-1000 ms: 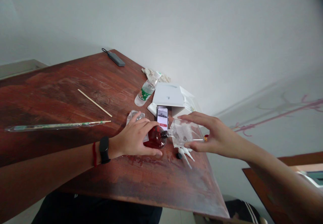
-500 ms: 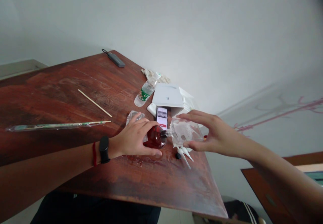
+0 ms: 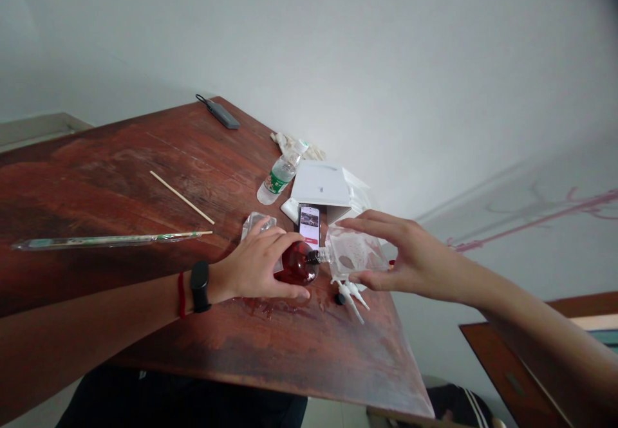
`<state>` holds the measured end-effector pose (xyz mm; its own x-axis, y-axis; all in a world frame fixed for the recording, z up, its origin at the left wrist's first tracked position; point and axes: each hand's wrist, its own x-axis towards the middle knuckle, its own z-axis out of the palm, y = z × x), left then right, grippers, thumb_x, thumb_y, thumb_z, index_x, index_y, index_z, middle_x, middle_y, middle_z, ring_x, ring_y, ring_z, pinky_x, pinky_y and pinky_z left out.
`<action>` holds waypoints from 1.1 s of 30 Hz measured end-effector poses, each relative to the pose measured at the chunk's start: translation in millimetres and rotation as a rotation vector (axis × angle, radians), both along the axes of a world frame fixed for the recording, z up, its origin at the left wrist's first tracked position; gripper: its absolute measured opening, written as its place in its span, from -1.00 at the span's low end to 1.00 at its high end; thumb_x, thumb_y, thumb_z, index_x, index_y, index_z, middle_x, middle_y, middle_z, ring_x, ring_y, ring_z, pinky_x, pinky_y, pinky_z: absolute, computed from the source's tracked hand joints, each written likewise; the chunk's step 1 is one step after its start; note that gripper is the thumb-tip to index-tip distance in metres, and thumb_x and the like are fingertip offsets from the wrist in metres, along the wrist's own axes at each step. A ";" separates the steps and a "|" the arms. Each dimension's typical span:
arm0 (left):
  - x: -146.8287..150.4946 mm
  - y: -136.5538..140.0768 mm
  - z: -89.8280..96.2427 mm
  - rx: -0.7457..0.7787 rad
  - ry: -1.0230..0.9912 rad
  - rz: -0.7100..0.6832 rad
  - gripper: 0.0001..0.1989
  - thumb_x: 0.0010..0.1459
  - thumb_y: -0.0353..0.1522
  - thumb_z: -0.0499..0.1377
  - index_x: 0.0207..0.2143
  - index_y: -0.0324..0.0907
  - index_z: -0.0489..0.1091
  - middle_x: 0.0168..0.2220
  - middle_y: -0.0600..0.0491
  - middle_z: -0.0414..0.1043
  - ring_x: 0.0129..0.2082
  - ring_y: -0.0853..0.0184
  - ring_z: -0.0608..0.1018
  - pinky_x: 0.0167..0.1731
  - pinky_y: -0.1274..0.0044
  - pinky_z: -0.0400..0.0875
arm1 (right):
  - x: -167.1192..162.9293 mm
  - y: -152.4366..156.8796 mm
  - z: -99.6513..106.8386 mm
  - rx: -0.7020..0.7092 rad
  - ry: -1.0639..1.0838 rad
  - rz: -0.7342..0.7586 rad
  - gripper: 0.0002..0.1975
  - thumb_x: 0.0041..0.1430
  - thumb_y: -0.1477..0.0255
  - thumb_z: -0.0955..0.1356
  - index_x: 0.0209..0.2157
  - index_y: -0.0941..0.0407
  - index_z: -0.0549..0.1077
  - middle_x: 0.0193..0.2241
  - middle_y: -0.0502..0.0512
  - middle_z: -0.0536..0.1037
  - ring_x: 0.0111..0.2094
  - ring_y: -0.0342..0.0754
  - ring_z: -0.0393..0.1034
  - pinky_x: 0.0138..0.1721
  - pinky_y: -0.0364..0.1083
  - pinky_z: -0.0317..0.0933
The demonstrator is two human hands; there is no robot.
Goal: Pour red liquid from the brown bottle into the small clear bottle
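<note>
- Table (image 3: pixel 299 357): worn red-brown wood, wet streaks near the hands.
- Green-labelled plastic bottle (image 3: pixel 280 177), translucent, standing capped.
- Transparent square-sided bottle (image 3: pixel 355 254), tipped sideways, grasped between thumb and fingers of the right hand (image 3: pixel 405 254); contents hard to tell.
- Rounded, glossy deep-red bottle (image 3: pixel 295 266), clasped by the left hand (image 3: pixel 253 264) just beside the phone (image 3: pixel 309 225), its black neck meeting the clear one.
- Slim white nozzles (image 3: pixel 356 294).
</note>
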<state>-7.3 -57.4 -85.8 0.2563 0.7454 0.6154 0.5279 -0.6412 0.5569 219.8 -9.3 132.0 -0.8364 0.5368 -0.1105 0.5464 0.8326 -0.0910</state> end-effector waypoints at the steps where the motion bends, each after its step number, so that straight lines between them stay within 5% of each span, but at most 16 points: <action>1: 0.1 0.0 0.2 0.002 0.003 0.002 -0.08 0.08 0.24 0.40 0.24 -0.19 0.38 0.10 -0.18 0.62 0.10 -0.11 0.62 0.41 -0.04 0.06 | -0.6 -0.4 0.4 0.001 -0.006 0.002 -0.39 0.22 0.14 0.54 0.25 0.01 0.53 0.15 0.24 0.63 0.10 0.24 0.58 0.10 0.17 0.47; 33: 0.5 0.3 0.0 -0.022 0.002 0.003 -0.08 0.05 0.27 0.40 0.22 -0.16 0.38 0.04 -0.14 0.62 0.04 -0.08 0.63 0.37 -0.01 0.11 | -18.8 -6.3 9.6 0.051 -0.089 0.103 -0.35 0.22 0.22 0.55 0.31 0.07 0.50 0.14 0.25 0.63 0.09 0.20 0.59 0.13 0.12 0.47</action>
<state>-6.8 -57.1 -85.7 0.2554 0.7597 0.5980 0.5308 -0.6271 0.5701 200.9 -15.6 141.5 -0.8754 0.4556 -0.1614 0.4620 0.8869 -0.0022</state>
